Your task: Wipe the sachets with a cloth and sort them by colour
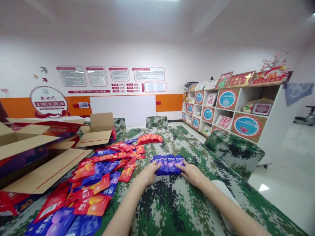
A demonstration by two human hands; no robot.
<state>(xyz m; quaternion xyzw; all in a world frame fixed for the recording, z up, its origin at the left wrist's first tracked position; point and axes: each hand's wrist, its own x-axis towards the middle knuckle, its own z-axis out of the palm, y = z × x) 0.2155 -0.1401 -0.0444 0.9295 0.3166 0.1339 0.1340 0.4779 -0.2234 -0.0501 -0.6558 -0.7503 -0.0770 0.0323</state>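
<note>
Loose packets [91, 183], lower left: red and purple, unsorted.
Left hand [147, 175], right hand [192, 173]: pressing purple stack [168, 164] together, centre.
Red stack [149, 139]: done, beyond.

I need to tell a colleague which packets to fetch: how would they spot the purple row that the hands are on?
On the camouflage table, look just right of the loose heap of red and purple packets. The purple packets lie in one overlapped row between the left hand and right hand. Unlike the heap and the red stack behind, they are all purple and tidy.
</note>
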